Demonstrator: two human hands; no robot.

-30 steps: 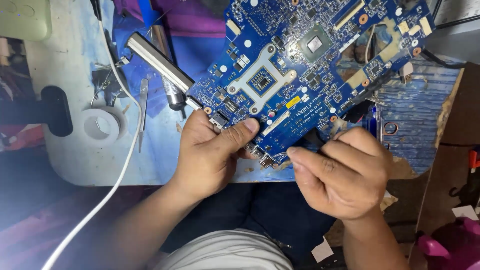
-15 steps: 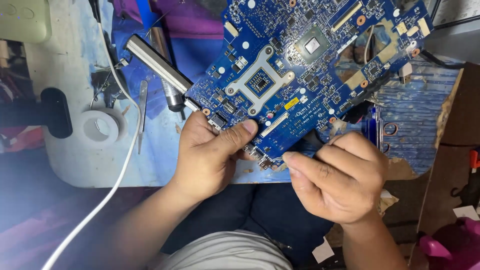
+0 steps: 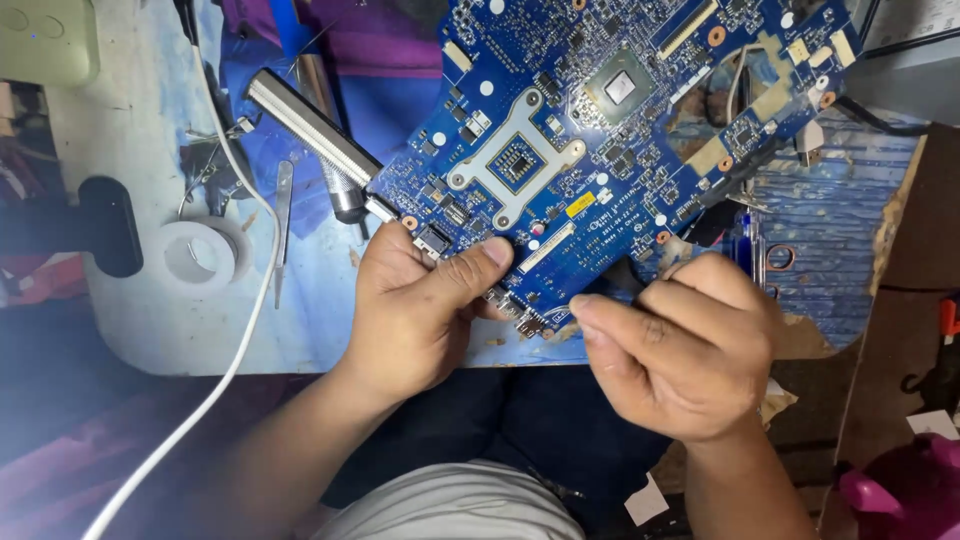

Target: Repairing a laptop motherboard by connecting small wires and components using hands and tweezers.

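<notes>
A large blue circuit board (image 3: 600,130) with a silver socket frame and a small square chip lies tilted over the worn blue work surface (image 3: 330,300). My left hand (image 3: 425,305) grips its lower left corner, thumb pressed on top near a connector. My right hand (image 3: 690,340) is at the board's lower edge, fingers curled, with the index finger touching the edge; whether something small is pinched in it I cannot tell.
A silver cylindrical tool (image 3: 310,125) lies left of the board. Tweezers (image 3: 283,215), a roll of white tape (image 3: 200,255) and a white cable (image 3: 240,340) lie on the left. A pink object (image 3: 905,495) sits bottom right.
My right hand has shifted slightly left and up along the board's lower edge. The left hand and board stay about where they were.
</notes>
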